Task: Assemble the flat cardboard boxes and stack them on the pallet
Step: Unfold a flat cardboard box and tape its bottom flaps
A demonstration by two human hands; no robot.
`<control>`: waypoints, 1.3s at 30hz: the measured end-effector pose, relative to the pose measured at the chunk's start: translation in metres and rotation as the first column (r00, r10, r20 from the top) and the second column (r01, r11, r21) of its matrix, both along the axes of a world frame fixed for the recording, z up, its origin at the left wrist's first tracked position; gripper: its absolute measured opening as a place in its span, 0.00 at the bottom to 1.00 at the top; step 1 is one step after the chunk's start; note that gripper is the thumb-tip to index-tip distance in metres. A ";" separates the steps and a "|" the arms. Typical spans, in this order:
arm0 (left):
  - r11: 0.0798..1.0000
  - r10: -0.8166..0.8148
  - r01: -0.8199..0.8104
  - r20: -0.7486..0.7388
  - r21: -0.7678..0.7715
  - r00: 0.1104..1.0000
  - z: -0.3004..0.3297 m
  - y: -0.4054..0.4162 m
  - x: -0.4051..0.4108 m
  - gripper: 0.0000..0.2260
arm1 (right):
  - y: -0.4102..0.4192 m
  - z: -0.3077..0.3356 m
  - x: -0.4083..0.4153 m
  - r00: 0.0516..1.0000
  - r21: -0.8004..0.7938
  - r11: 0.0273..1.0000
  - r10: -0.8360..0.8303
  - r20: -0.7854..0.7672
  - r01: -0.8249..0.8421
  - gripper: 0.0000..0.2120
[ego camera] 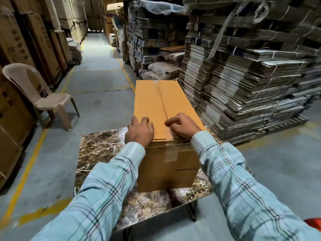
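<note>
The box [165, 108] stands on the marble-patterned counter [97, 150], its long side running from near to far, so the closed top flaps face up and the centre seam lies straight ahead of the person. That lay puts the near end of the seam within easy reach of both hands.

The left hand [139, 132] rests on the near left corner of the top, fingers [145, 120] bent over the flap; it looks to be pressing the flap flat and steadying the box rather than holding anything. The right hand [182, 126] sits on the near right flap beside the seam, its fingers [169, 121] curled and pinching at something on the surface there. A glossy strip under that hand suggests tape, though the frame is too soft to be sure.

My reading is that the top is being sealed at its near end, with the lifting and stacking not yet begun.

Bundled flat cartons [243, 87] are piled on a pallet [295, 121] just right of the counter, close enough to draw from. A plastic chair [40, 94] stands on the floor [97, 87] to the left, well apart.
</note>
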State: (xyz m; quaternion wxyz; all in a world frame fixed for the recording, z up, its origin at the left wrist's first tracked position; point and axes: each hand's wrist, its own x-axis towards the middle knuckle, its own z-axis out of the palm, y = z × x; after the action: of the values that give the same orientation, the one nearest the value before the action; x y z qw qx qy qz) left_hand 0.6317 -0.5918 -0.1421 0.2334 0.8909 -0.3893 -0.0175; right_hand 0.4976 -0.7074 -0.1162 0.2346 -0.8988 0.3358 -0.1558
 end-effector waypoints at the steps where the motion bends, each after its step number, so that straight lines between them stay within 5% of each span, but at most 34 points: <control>1: 1.000 0.000 0.000 0.003 -0.004 1.000 -0.001 0.000 0.000 0.18 | 0.000 -0.002 0.000 1.000 0.003 1.000 -0.003 0.022 0.003 0.14; 5: 1.000 0.015 -0.015 0.016 -0.017 1.000 -0.004 -0.002 0.000 0.18 | 0.000 -0.013 -0.005 0.992 -0.015 1.000 0.003 0.130 -0.001 0.12; 15: 0.999 0.027 -0.026 0.030 -0.044 0.999 -0.007 -0.002 0.001 0.17 | 0.002 -0.009 -0.009 0.990 0.019 0.997 0.069 0.122 -0.071 0.07; 23: 0.999 0.033 -0.032 0.026 -0.027 0.999 -0.004 -0.001 -0.001 0.18 | 0.001 0.003 -0.002 0.997 0.081 0.994 0.073 -0.034 -0.070 0.07; 27: 0.999 0.041 -0.041 0.016 -0.017 0.999 -0.003 0.000 -0.002 0.18 | 0.003 -0.004 0.003 0.994 -0.013 1.000 0.023 -0.109 -0.025 0.06; 33: 0.999 0.038 -0.037 0.018 -0.032 0.999 -0.004 0.000 -0.002 0.18 | 0.005 -0.019 -0.013 0.972 -0.028 0.994 0.110 0.207 -0.106 0.04; 39: 0.999 0.039 -0.038 0.018 -0.032 0.999 -0.002 0.002 -0.003 0.18 | 0.014 -0.013 -0.023 0.865 0.131 0.976 0.087 0.493 -0.173 0.03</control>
State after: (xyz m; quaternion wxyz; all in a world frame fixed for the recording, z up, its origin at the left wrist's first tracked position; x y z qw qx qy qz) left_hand 0.6290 -0.5898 -0.1441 0.2443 0.8945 -0.3743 0.0014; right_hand 0.4751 -0.6936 -0.1288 0.3974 -0.8281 0.2171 -0.3304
